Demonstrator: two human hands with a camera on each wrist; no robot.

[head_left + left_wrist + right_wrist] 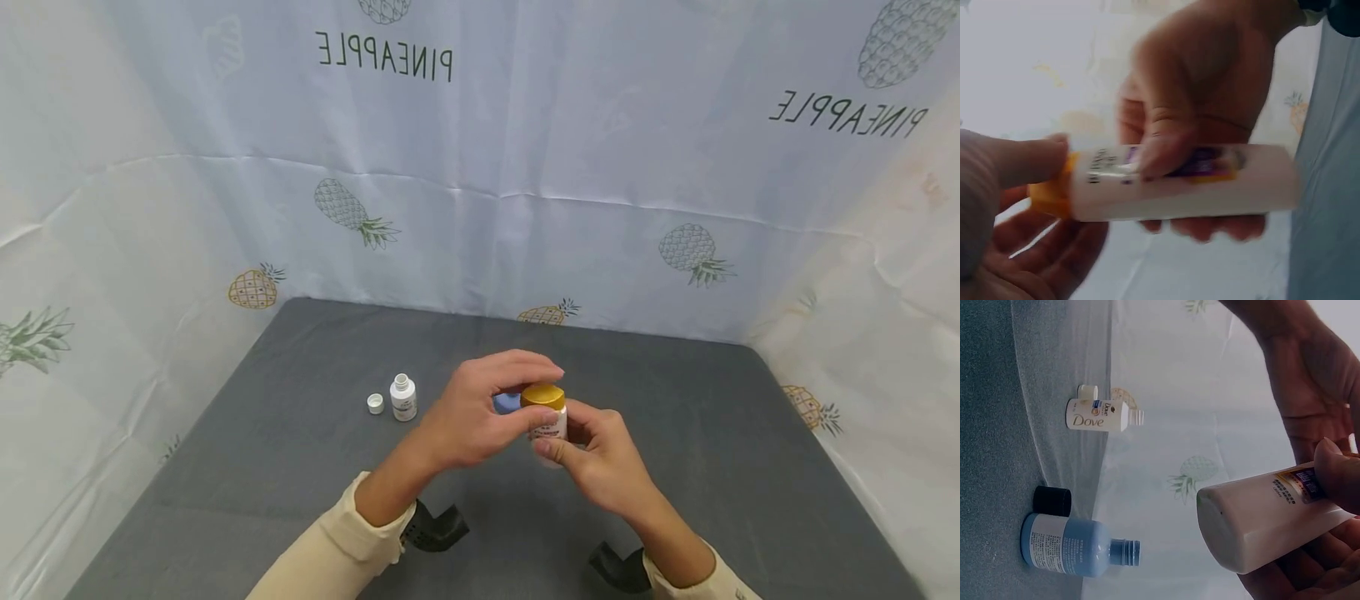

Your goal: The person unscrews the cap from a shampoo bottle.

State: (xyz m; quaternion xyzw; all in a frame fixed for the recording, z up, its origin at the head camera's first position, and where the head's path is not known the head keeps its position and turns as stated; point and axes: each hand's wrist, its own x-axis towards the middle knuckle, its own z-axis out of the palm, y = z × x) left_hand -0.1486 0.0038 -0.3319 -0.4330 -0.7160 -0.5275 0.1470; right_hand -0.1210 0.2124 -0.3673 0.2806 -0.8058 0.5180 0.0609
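Note:
A white plastic bottle (551, 429) with a gold cap (543, 395) and a purple label is raised above the table. My right hand (611, 467) grips its body, thumb across the label in the left wrist view. My left hand (468, 417) pinches the cap, with the thumb on the near side and fingers round the far side. The cap sits on the bottle's neck. In the right wrist view the bottle's flat base (1222, 531) faces the camera, and the cap is out of sight there.
A small white Dove bottle (403, 400) stands uncapped on the grey table (300, 467), its white cap (375, 404) beside it. Behind my hands is an uncapped blue bottle (1085, 547) next to a black cap (1052, 501). Pineapple-print curtains (480, 225) enclose the table.

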